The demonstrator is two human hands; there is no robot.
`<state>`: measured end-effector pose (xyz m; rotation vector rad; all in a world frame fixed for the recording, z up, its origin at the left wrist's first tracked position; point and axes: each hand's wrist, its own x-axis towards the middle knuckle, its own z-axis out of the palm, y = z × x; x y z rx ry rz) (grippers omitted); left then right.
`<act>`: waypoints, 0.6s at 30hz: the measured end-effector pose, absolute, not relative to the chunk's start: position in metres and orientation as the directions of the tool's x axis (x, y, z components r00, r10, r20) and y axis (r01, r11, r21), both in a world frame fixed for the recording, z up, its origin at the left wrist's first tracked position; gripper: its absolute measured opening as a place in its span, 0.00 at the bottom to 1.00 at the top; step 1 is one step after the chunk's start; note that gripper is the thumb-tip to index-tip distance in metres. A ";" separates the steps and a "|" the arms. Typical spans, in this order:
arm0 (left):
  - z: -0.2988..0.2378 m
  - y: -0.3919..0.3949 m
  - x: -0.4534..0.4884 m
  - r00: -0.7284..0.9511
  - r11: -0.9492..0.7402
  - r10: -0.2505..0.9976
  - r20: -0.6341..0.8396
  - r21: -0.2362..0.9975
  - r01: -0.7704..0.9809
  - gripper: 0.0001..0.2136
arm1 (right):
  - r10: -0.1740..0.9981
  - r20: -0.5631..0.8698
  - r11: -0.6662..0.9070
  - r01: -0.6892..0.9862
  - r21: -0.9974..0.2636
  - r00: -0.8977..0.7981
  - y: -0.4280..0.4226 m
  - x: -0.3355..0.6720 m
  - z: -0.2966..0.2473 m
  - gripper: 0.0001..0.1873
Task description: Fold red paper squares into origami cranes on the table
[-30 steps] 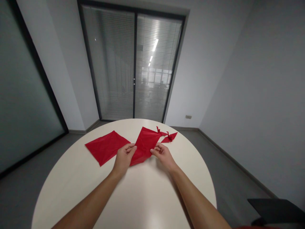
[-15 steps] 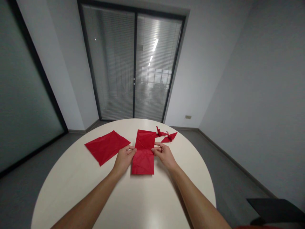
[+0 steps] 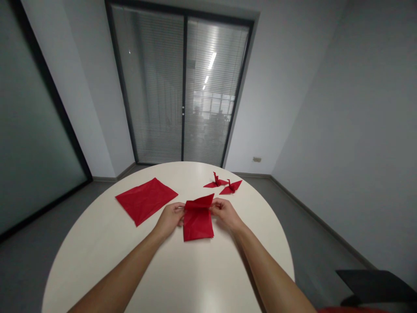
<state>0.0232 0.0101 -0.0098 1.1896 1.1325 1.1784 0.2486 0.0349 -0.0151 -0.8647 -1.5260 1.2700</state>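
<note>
Between my hands, a folded sheet of red paper [image 3: 198,224] is bent across its middle, its far part tilted up as a narrow flap. My left hand [image 3: 170,219] pinches the paper's left edge at the fold. At the right edge, my right hand [image 3: 225,212] is closed on it near the same crease. The tips of some fingers are hidden behind the paper. Two red origami cranes [image 3: 216,181] rest beyond my right hand, close together. A larger sheet of red paper [image 3: 146,201] lies flat to the left of my left hand.
The round white table [image 3: 172,278] carries all the paper, with its curved edge running round both sides. A dark chair part [image 3: 378,284] shows at the lower right. Beyond the table stands a glass partition with blinds [image 3: 156,95].
The far half of the folded paper, flat and stretched out before, has come up and toward me. Both cranes are now uncovered. My hands stay at its sides.
</note>
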 end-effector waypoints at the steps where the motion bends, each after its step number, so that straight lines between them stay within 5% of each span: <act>1: -0.011 0.011 0.023 0.061 0.006 0.998 -0.003 0.999 -0.042 0.13 | 0.921 0.221 0.223 -0.032 -0.974 -0.321 0.036 0.250 -0.018 0.12; 7: -0.013 0.011 0.020 0.026 -0.060 0.998 0.058 0.994 0.087 0.11 | 0.928 0.215 0.257 0.106 -0.961 -0.304 0.039 0.253 -0.024 0.13; 12: -0.011 0.011 0.017 0.003 -0.240 0.968 0.250 0.924 0.297 0.10 | 0.917 0.216 0.283 0.164 -0.945 -0.335 0.038 0.253 -0.022 0.12; 18: -0.013 0.004 0.019 0.189 -0.425 0.903 0.385 0.749 0.508 0.13 | 0.911 0.225 0.327 0.273 -0.905 -0.345 0.036 0.253 -0.019 0.13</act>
